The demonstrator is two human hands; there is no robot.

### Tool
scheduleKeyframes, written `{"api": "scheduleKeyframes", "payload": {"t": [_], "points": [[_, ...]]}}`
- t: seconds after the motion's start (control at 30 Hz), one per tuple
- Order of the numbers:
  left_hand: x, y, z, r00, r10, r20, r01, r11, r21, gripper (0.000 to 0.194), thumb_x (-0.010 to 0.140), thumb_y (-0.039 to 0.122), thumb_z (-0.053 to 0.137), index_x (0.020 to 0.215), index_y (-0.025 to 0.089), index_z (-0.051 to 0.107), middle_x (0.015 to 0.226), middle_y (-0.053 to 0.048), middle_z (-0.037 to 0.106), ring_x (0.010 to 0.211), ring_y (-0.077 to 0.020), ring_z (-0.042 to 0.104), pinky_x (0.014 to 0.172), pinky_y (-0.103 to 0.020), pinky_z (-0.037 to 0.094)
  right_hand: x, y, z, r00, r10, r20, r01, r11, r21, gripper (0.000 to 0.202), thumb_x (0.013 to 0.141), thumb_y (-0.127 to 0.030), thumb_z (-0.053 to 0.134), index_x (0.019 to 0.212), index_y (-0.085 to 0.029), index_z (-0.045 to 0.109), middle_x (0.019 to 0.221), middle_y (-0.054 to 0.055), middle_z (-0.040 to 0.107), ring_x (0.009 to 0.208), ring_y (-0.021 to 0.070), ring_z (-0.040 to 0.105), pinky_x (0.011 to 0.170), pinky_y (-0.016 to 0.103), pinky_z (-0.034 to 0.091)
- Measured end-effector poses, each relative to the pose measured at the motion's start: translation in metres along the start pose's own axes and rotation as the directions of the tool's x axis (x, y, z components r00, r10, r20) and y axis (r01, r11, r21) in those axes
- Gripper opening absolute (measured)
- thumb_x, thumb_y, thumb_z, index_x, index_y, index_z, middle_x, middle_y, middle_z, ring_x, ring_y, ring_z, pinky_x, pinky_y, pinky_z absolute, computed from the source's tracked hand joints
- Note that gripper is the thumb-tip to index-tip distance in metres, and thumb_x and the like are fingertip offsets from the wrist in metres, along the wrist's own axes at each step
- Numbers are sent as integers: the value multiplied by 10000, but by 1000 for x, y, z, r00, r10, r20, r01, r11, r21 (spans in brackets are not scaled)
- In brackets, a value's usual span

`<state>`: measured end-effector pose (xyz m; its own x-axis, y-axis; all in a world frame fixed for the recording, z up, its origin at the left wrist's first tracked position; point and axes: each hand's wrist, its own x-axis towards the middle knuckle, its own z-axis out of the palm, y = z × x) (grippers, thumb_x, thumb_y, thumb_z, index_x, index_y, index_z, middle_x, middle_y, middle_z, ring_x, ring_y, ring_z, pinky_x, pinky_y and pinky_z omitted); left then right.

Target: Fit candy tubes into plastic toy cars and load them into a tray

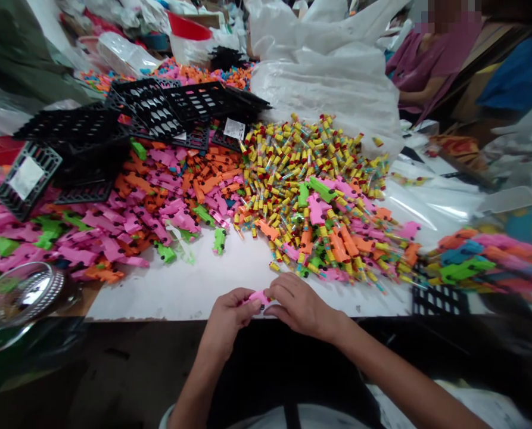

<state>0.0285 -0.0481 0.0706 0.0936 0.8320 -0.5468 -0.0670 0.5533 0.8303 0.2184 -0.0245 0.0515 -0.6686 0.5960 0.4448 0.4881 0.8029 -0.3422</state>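
Observation:
A small pink toy car [259, 297] is held at the table's front edge between my two hands. My left hand [234, 310] pinches its left end between thumb and fingers. The curled fingers of my right hand [295, 301] close on its right end, and they hide part of it. Just beyond my hands lies a heap of little clear tubes with yellow ends [288, 161]. Pink, orange and green toy cars [341, 241] are mixed into the near side of that heap. A single green toy car [219, 240] rests on the white table to the left.
A big pile of toy cars [114, 232] spreads over the left, with black plastic trays [154, 107] stacked on it. A mesh-sided round basket [28, 298] stands at the near left. Another black tray [439, 300] lies at the right edge. A person [431, 65] sits at the far right.

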Motion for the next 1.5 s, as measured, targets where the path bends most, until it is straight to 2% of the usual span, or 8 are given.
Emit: {"api": "scheduleKeyframes", "payload": {"t": [0.2,0.37,0.47,0.57,0.63,0.83,1.27,1.5], "points": [[-2,1,2,998,31,60,-42,980,193,351,675,473,686,795,144,657,586,10,536,514,-103,392,497,-231,274,-4,0,14,998,25,-59,-27,999,-42,152,946,-234,455,833,-186,545,707,10,549,692,154,461,680,298,372],[23,36,-15,864,498,-73,-383,745,546,448,852,469,509,1193,182,563,1097,-102,614,935,-207,581,794,-328,485,14,35,-48,948,97,-303,-181,948,-261,110,923,-268,523,947,-191,599,847,51,629,842,186,534,794,330,393],[57,59,-29,731,616,-293,-216,616,757,441,881,389,500,1232,122,506,1177,-164,567,1001,-239,583,861,-375,493,41,50,-80,791,277,-546,-516,782,-351,260,901,-304,556,1121,-168,585,1103,124,616,1086,268,495,947,430,352],[92,67,-36,674,605,-424,-18,587,809,415,845,340,567,1129,39,558,1154,-256,552,1122,-348,529,946,-485,437,78,49,-59,826,410,-388,-540,772,-335,208,931,-221,470,1075,-150,602,1117,127,614,1070,250,502,923,393,382],[106,65,-37,678,587,-442,35,575,818,361,820,325,598,1047,45,595,1118,-262,571,1150,-379,508,957,-510,412,105,45,-21,861,492,-126,-506,806,-308,202,940,-202,442,1038,-132,604,1052,129,624,965,227,533,839,353,416],[104,47,-52,752,522,-402,82,532,843,313,778,310,631,1008,98,616,962,-185,650,983,-324,609,843,-411,452,144,35,62,863,505,-9,-487,827,-281,193,911,-128,464,1052,-90,590,1062,174,604,998,250,509,870,401,407],[50,9,-50,823,537,-185,-339,726,599,304,771,348,575,1042,216,615,1048,-54,672,1004,-219,603,925,-367,463,59,17,30,908,409,93,-415,908,64,278,896,-57,363,1123,-164,484,1024,98,625,942,190,567,810,297,446],[31,1,-27,850,522,-72,-458,799,389,313,795,358,595,1078,230,640,1083,-38,668,1046,-208,589,971,-348,440,50,4,22,909,389,153,-418,852,315,221,902,-117,404,1094,-191,483,968,64,614,901,180,592,783,299,485]]}}
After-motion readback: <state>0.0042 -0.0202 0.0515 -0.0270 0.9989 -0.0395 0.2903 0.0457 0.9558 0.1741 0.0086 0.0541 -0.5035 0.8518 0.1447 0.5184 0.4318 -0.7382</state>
